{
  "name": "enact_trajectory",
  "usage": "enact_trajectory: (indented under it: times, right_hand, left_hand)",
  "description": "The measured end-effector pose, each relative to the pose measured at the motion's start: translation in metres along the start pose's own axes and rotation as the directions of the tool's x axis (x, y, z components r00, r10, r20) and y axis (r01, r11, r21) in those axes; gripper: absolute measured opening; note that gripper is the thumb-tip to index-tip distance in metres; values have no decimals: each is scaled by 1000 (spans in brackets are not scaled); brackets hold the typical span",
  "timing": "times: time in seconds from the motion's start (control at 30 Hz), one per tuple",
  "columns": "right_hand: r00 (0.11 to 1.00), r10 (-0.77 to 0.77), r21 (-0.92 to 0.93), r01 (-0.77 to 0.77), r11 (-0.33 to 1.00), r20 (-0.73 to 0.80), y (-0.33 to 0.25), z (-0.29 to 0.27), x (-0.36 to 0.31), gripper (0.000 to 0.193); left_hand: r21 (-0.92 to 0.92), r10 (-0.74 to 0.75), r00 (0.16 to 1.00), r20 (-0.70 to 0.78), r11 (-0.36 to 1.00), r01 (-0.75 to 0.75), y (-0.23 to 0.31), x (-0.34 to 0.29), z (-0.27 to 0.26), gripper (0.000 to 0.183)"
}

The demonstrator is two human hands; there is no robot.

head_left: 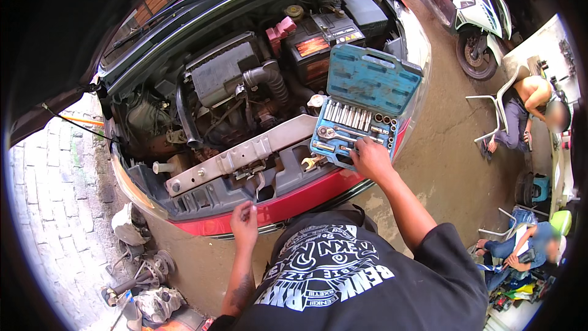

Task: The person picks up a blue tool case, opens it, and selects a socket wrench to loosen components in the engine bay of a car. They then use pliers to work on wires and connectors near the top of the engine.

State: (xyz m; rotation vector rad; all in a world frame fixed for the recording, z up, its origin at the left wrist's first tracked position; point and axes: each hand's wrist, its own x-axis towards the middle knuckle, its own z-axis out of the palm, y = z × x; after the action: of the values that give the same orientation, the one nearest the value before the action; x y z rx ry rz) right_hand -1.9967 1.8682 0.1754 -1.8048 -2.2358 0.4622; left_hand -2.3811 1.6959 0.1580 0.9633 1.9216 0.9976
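A blue socket set case (375, 79) lies with its lid raised on the front right of the car's engine bay. Inside are a row of silver sockets (346, 115) and a ratchet (329, 133). My right hand (372, 159) reaches over the near edge of the case, fingers bent down among the tools; what they grip is hidden. My left hand (245, 224) hovers by the red front bumper (288, 203), its fingers curled together; anything in them is too small to name. A wrench (311, 162) rests left of the case.
A silver crossbar (242, 154) spans the front of the engine bay, with a car battery (324, 37) behind it. Greasy car parts (156, 297) lie on the floor at left. At right are a motorbike (478, 49) and two seated people (530, 98), (539, 245).
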Motion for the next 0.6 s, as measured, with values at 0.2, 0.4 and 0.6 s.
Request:
enact_trajectory:
  times: [0.2,0.4,0.6]
  right_hand:
    - [989,-109,-32,113,993,102,-1,1,12,22]
    - [993,-50,156,33,987,109,8,-1,24,18]
    - [979,178,398,-124,909,-103,40,-8,69,26]
  left_hand:
    - [22,148,988,40,989,-149,8,-19,-1,21]
    - [85,173,984,49,981,-176,48,-25,-5,20]
    - [103,256,965,50,960,-260,62,-33,-4,20]
